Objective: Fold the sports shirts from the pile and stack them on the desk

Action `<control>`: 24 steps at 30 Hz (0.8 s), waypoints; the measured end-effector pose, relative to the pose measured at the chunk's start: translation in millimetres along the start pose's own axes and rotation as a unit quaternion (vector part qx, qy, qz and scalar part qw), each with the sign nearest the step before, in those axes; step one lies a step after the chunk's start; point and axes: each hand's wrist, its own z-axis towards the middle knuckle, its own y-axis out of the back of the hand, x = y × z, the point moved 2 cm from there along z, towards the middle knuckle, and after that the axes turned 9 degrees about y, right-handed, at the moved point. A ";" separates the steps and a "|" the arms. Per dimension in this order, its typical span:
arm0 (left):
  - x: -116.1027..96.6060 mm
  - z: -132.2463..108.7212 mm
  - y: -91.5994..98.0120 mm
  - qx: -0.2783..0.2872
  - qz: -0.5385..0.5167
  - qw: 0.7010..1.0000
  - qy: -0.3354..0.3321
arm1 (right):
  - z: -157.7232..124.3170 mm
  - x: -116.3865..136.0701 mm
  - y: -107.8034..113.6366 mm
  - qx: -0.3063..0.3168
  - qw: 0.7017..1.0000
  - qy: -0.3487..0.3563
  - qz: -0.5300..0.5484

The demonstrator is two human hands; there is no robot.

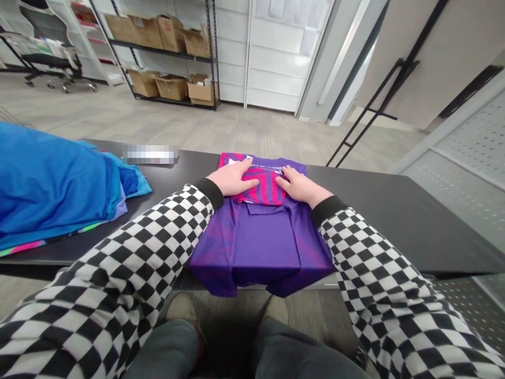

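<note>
A purple shirt with a pink striped print lies partly folded on the dark table. Its far part is turned over, so the pink pattern and white lettering show on top. The near part hangs over the table's front edge. My left hand rests on the left side of the folded part, fingers stretched out. On the right side, my right hand lies on the cloth with its fingers spread. Neither hand grips the fabric.
A pile of blue clothing covers the table's left end. Behind it lies a small blurred-out object. Beyond the table stand a black shelf with cardboard boxes and an office chair. A perforated panel borders the right side.
</note>
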 end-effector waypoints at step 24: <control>63.1 25.3 10.6 0.023 0.072 0.992 0.105 | -4.0 -57.4 13.5 0.039 0.985 -0.164 -0.028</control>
